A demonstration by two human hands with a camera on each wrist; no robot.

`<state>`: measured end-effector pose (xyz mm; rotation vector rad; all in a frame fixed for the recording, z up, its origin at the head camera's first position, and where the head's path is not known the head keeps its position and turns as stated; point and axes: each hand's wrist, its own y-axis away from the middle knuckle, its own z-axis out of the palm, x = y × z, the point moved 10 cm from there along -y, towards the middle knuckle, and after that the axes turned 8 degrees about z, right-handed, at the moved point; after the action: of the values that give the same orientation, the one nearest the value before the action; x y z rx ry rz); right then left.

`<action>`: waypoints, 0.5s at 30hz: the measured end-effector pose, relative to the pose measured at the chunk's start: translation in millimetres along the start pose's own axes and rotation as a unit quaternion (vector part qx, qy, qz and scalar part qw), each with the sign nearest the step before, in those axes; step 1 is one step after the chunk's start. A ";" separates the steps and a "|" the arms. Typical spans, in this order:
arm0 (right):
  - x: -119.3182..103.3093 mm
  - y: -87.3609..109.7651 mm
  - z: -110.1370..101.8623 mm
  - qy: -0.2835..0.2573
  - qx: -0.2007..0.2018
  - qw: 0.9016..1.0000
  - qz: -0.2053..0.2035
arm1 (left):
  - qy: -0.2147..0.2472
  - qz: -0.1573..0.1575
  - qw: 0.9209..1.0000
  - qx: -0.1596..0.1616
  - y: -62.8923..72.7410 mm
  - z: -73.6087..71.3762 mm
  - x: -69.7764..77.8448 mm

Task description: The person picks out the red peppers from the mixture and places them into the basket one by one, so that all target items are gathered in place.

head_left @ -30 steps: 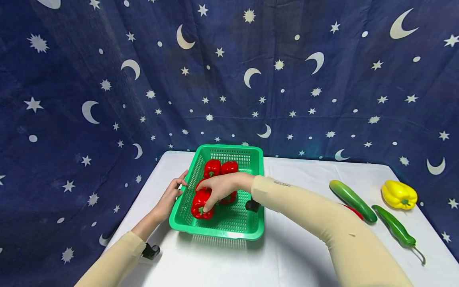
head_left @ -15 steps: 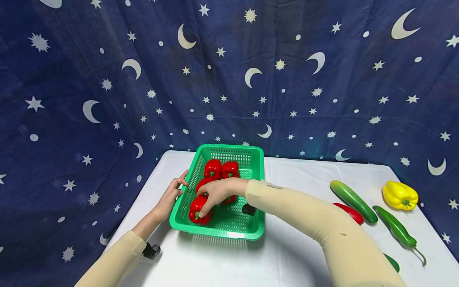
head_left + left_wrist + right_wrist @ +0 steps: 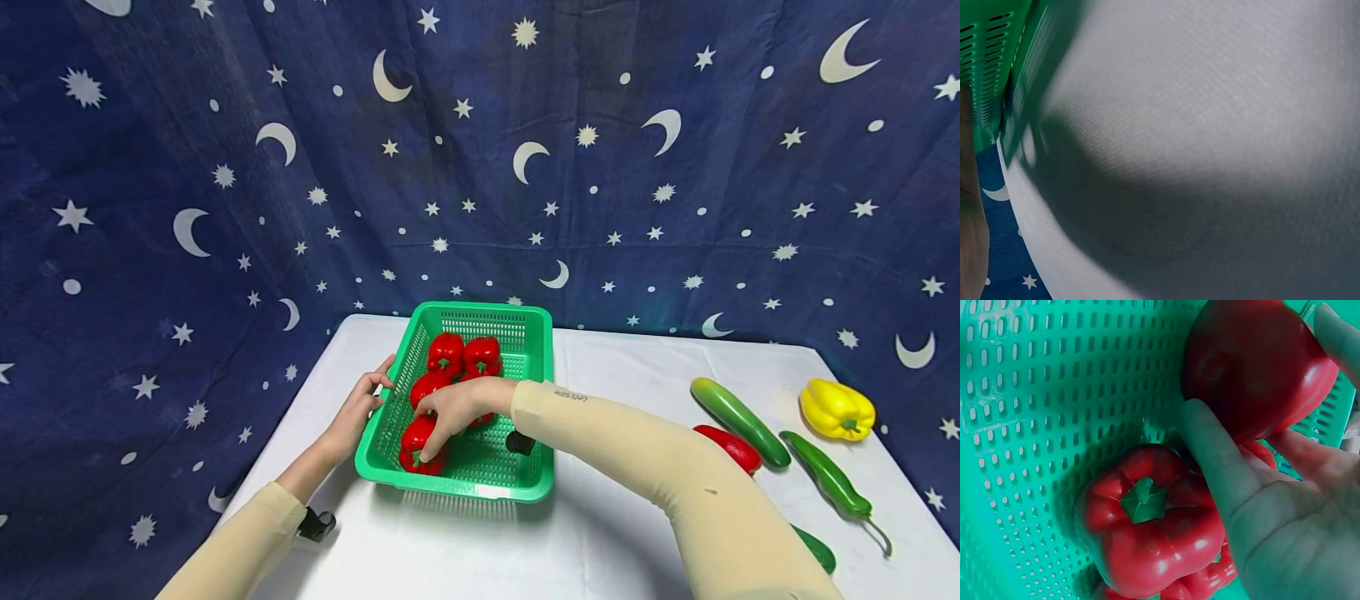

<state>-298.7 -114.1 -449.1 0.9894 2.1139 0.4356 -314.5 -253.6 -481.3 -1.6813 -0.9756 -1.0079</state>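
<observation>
A green slotted plastic basket (image 3: 491,490) stands on the white table with several red bell peppers inside. My right hand (image 3: 453,408) reaches into it and grips a red bell pepper (image 3: 417,442) at the near left. In the right wrist view, thumb and fingers lie round that pepper (image 3: 1254,369), and another red pepper (image 3: 1154,531) sits below, green stem facing up. Two red peppers, one at the far left (image 3: 446,353) and one beside it (image 3: 482,354), lie at the back. My left hand (image 3: 352,421) rests against the basket's left side, fingertips at the rim.
On the right of the table lie a cucumber (image 3: 738,421), a long green pepper (image 3: 828,479), a yellow bell pepper (image 3: 836,408) and a red vegetable (image 3: 727,447) partly behind my right sleeve. Another green vegetable (image 3: 816,548) peeks out beside the sleeve. A star-patterned blue cloth (image 3: 480,167) hangs behind.
My right hand has shifted slightly toward the near side of the basket with the gripped red bell pepper. More of the vegetables beside my right sleeve shows. The left hand has stayed put.
</observation>
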 end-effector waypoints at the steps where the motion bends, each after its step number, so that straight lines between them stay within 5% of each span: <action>1: 0.1 0.1 0.6 0.003 -0.001 1.000 0.001 | 0.000 -0.001 1.000 0.000 0.3 -0.1 -0.1; 15: 0.4 2.0 4.0 0.026 -0.002 1.000 -0.001 | 0.003 -0.007 1.000 0.003 -0.8 -0.1 1.3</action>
<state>-294.8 -112.5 -450.8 0.9831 2.1588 0.4702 -314.8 -253.2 -479.8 -1.6691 -0.9868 -1.0173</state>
